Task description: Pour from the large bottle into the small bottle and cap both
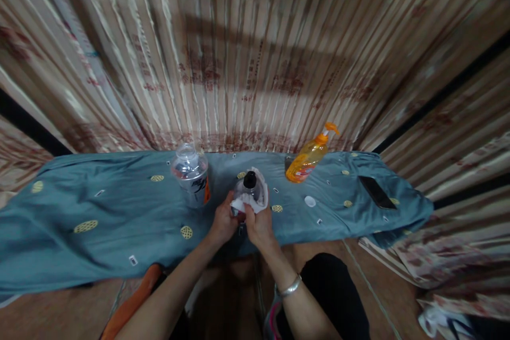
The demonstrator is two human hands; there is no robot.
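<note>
Hands were seen clenched together at the near table edge, left hand (223, 223) gripping the small clear bottle (246, 189), right hand (258, 223) pressing a white cloth (255, 203) to it, the bottle's long axis upright, black cap pointing away from both grips.

Blue-grey cloth (99, 234) with yellow dot pattern covers the table across the middle of the frame. Clear plastic bottle (192, 175) with a printed label stands left of center. Orange pump dispenser (308, 158), tilted, right of center near the far edge. Small white cap (309, 201) lies below it on the cloth. Black phone (376, 192) lies flat toward the right end. Striped curtain (255, 53) fills the upper frame.
</note>
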